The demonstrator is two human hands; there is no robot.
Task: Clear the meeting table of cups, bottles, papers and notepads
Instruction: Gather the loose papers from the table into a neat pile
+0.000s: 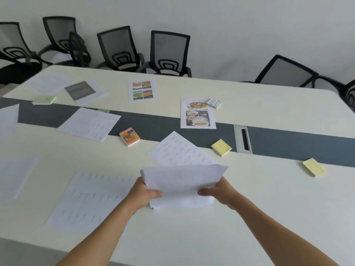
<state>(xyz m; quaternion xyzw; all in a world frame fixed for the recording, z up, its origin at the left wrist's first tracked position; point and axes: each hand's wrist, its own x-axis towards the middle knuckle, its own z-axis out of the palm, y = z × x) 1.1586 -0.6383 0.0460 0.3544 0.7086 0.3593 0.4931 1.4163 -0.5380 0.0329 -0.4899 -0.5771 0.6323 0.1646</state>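
My left hand point(143, 194) and my right hand point(221, 191) each grip a side of a small stack of white papers point(182, 181), lifted just above the table point(249, 208). A printed sheet point(180, 150) lies flat just beyond the stack. More sheets lie around: one point(90, 198) left of my arms, one point(89, 123) across the grey strip, two colour photo pages point(142, 90) point(197, 114) farther back. A pink spiral notepad point(129, 136), two yellow sticky pads point(221, 147) point(314, 167), a green pad point(44, 99) and a patterned pad point(214, 103) sit on the table.
Black mesh office chairs point(169, 52) line the far side of the table against a white wall. A metal cable hatch point(243, 139) is set into the grey centre strip point(153, 125). More papers point(84, 91) lie at the far left.
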